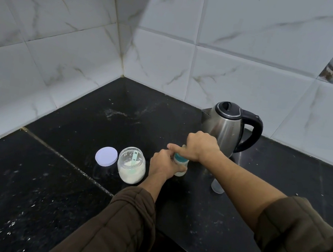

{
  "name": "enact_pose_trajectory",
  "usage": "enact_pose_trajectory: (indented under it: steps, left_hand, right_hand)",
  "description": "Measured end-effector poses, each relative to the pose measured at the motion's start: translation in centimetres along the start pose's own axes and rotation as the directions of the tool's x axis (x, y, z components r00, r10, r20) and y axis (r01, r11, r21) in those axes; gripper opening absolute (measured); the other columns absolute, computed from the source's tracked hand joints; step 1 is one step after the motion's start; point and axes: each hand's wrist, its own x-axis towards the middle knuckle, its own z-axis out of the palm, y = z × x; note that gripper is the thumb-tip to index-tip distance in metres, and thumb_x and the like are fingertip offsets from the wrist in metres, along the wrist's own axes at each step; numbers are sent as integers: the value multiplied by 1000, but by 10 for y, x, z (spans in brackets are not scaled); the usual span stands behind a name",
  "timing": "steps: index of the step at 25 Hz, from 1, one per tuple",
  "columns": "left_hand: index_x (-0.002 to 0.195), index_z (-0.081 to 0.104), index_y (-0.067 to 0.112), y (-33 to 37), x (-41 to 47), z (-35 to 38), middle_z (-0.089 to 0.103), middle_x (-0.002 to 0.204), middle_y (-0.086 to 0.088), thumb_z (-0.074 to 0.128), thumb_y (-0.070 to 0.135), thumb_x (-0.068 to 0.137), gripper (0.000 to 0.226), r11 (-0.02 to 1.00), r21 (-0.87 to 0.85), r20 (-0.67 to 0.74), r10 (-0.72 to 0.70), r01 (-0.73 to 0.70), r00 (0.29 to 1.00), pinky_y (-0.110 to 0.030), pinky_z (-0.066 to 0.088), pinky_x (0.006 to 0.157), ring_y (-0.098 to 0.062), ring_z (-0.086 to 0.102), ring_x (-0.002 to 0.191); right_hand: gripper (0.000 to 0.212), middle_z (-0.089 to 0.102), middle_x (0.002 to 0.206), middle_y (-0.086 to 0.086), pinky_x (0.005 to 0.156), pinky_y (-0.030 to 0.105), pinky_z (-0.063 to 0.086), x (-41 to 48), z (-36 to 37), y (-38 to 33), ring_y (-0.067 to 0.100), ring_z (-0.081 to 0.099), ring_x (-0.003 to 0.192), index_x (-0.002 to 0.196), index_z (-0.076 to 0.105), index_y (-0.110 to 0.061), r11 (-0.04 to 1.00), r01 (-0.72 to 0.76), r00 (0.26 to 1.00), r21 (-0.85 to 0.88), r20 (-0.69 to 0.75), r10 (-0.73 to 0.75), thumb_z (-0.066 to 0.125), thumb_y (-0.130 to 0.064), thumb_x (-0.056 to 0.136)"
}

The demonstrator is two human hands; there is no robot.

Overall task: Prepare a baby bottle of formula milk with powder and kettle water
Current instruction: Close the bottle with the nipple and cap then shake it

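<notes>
Small clear plastic baby bottle w/ teal collar ring point(180, 164) stands upright on black speckled stone counter point(61, 207), between the open clear powder jar w/ teal scoop inside point(131, 165) and the steel kettle w/ black handle point(230, 126). Left hand point(162, 164) wraps the body from the jar side; right hand point(199, 146) clenched over the top, prob. twisting the collar. Bottle's long axis vertical, directly under right hand. Lilac lid point(106, 156) lies left of jar; clear cap point(217, 186) right of bottle.
</notes>
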Motion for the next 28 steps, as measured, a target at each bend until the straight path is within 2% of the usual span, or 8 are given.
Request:
enact_pose_trajectory:
  steps: [4, 7, 11, 13, 16, 23, 26, 28]
  left_hand:
    - [114, 76, 33, -2, 0, 0, 77, 98, 9, 91, 39, 63, 53, 999, -50, 13, 2, -2, 1000, -39, 56, 93, -13, 70, 100]
    - [114, 76, 33, -2, 0, 1, 77, 97, 9, 91, 39, 63, 54, 999, -51, 6, 9, -8, 1000, -39, 57, 92, -13, 70, 99]
    - [108, 74, 24, 0, 0, 1, 75, 98, 5, 91, 43, 64, 51, 1000, -3, -22, -17, 17, 1000, -37, 56, 88, -16, 69, 98]
    - [109, 73, 23, 0, 0, 1, 74, 99, 5, 91, 43, 64, 52, 1000, -5, -24, -22, 22, 999, -35, 55, 87, -17, 68, 99]
    - [112, 76, 32, -2, -1, 0, 76, 97, 9, 91, 39, 64, 51, 999, -46, 3, -2, 2, 1000, -36, 55, 90, -14, 69, 100]
    - [109, 78, 36, -2, 1, 1, 76, 98, 9, 90, 39, 64, 47, 998, -55, -3, 13, -13, 1000, -38, 56, 93, -15, 68, 101]
    - [117, 76, 31, -3, 2, 1, 77, 101, 8, 91, 35, 67, 52, 998, -65, 9, 9, -9, 1000, -39, 55, 94, -14, 68, 103]
    - [119, 75, 30, -2, 3, 2, 77, 103, 7, 91, 34, 68, 54, 998, -66, 13, 17, -16, 1000, -38, 55, 94, -13, 68, 104]
  right_hand:
    - [58, 69, 115, 0, 83, 40, 58, 6, -5, 5, 23, 64, 101, 123, 63, -25, 983, 167, 973, 74, 150, -177, 71, -61, 79]
    - [44, 69, 98, 1, 71, 36, 56, 3, -4, 4, 23, 65, 88, 104, 69, -20, 992, 126, 987, 23, 102, -128, 69, -59, 84]
    - [73, 59, 74, 0, 62, 33, 50, -2, 0, 1, 20, 61, 71, 81, 64, -16, 999, -5, 1000, -46, 23, 7, 47, -86, 86]
    - [71, 65, 87, 0, 68, 35, 55, 1, -3, 1, 22, 65, 81, 95, 66, -18, 999, 30, 999, 13, 31, -30, 54, -87, 80]
    - [62, 67, 116, 1, 84, 41, 59, 3, -7, 4, 23, 64, 102, 129, 60, -24, 983, 180, 969, 38, 166, -184, 72, -59, 79]
    - [61, 60, 87, 1, 65, 35, 48, 0, 2, -1, 25, 62, 81, 96, 61, -18, 993, 79, 997, -86, 22, -77, 56, -78, 85]
    - [49, 70, 107, 3, 75, 38, 58, 3, -1, 4, 25, 67, 94, 116, 68, -23, 986, 167, 979, 15, 117, -167, 70, -58, 82]
    - [43, 69, 100, 2, 71, 37, 58, 2, -1, 5, 24, 67, 90, 113, 71, -21, 987, 159, 981, 22, 110, -160, 74, -50, 82]
